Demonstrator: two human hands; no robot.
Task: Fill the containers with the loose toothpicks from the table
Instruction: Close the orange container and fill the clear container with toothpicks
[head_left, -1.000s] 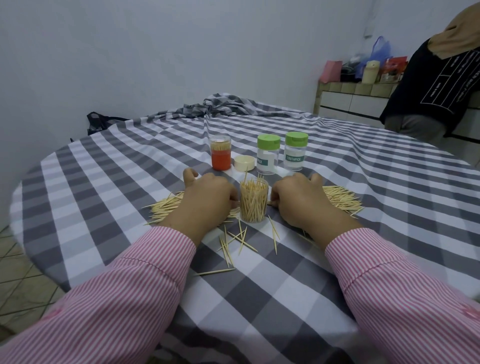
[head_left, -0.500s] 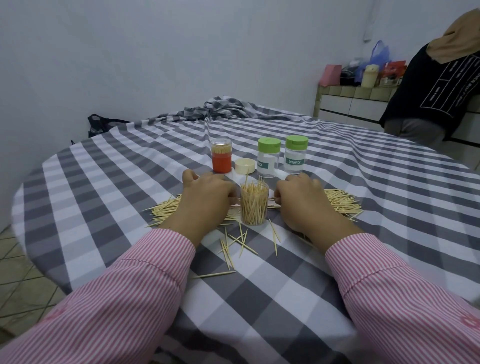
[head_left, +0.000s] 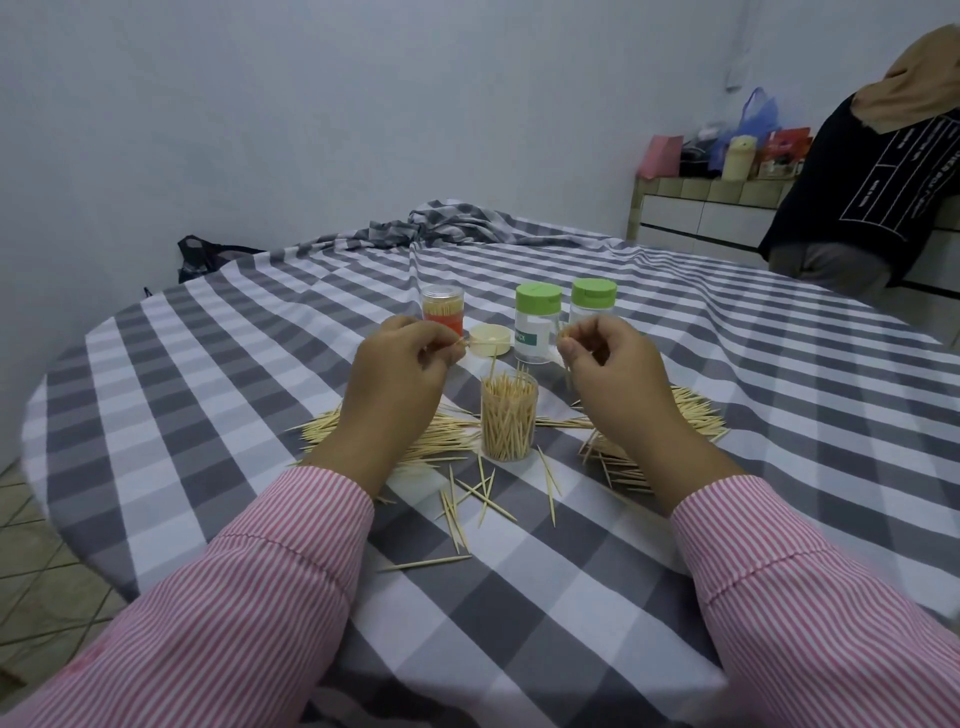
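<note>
From the head view, both hands are raised above the tabletop (head_left: 753, 364): a toothpick is pinched in the curled fingers of the left hand (head_left: 400, 374), and another seems pinched in the right hand (head_left: 613, 374), though that one is barely made out. The open clear container (head_left: 508, 418), packed with upright toothpicks, stands between and just below the two hands, about equally near each. Loose toothpicks (head_left: 467, 499) are left scattered around its base.
</note>
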